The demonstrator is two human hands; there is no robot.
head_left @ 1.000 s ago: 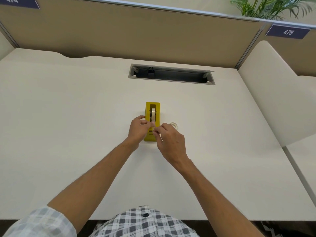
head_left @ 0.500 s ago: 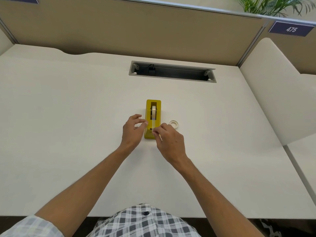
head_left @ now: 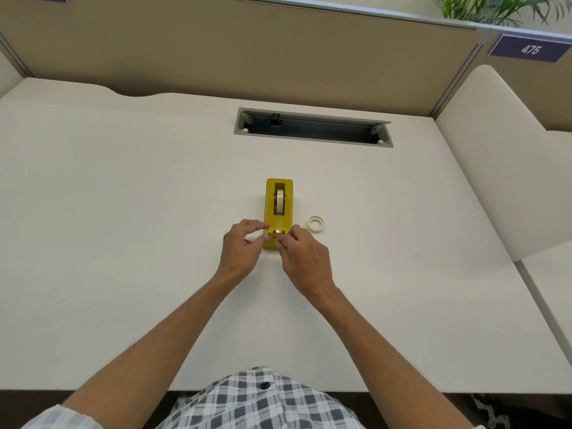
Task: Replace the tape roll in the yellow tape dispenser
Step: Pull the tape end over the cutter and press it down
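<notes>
Two hands meet at the near end of the yellow tape dispenser [head_left: 279,212], which stands lengthwise in the middle of your white desk [head_left: 123,243], its cutter end toward you.

Starting on the left, your left hand [head_left: 241,250] sits beside the dispenser's near left corner. Its fingers are curled, with the fingertips [head_left: 265,226] touching the top left edge by the cutter; whether they actually pinch anything there is too small to tell.

In the dispenser's slot stands a pale tape roll [head_left: 280,201], upright on its edge. A clear strip of tape [head_left: 281,223] runs from it down toward the cutter.

Just right of that, your right hand [head_left: 305,258] is at the near right corner, fingers curled, thumb and forefinger closed together at the cutter where the strip ends. They appear to pinch the strip's end, though the contact itself is tiny.

Further right, a small white ring, the empty tape core [head_left: 316,224], lies flat on the desk near the dispenser but apart from it.

Beyond them, a long grey cable slot [head_left: 312,127] is set into the desk before the tan partition [head_left: 247,48]. At far right a plaque reading 475 [head_left: 530,49] hangs under green plant leaves [head_left: 495,7].
</notes>
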